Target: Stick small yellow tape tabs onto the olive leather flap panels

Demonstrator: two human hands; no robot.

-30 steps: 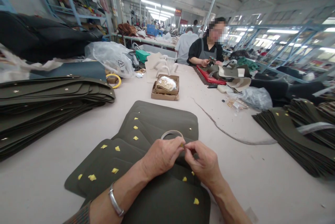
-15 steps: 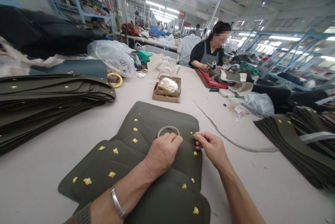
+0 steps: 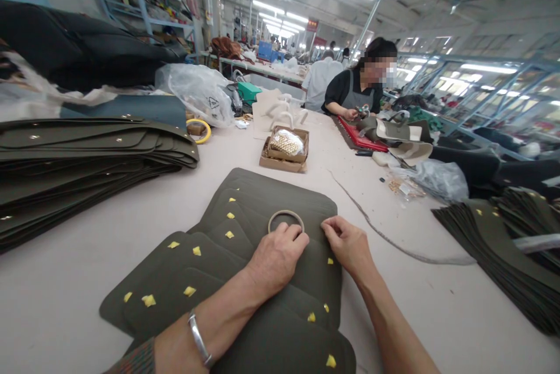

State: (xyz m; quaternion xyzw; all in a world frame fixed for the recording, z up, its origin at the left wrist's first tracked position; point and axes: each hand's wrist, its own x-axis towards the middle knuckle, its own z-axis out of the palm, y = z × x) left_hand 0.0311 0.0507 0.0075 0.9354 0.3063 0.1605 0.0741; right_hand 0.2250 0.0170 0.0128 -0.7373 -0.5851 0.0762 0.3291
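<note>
Several dark olive leather panels (image 3: 245, 210) lie fanned out in front of me, dotted with small yellow stickers (image 3: 189, 290). My left hand (image 3: 277, 257) rests on the top panels with its fingers curled on the near edge of a pale tape ring (image 3: 286, 216). A silver bangle (image 3: 199, 339) is on that wrist. My right hand (image 3: 349, 244) is just right of the ring. Its fingertips are pinched together and pressed down on the panel's right edge. What is under them is hidden.
Tall stacks of olive panels stand at the left (image 3: 87, 158) and right (image 3: 503, 234). A cardboard box of gold hardware (image 3: 284, 149) sits beyond, with a yellow tape roll (image 3: 198, 130), plastic bags and a thin cord (image 3: 385, 240). A person in an apron (image 3: 354, 94) works at the far side.
My right hand has come away from the left hand, moved right and gone down onto the panel's edge. The left hand has settled flat with the tape ring.
</note>
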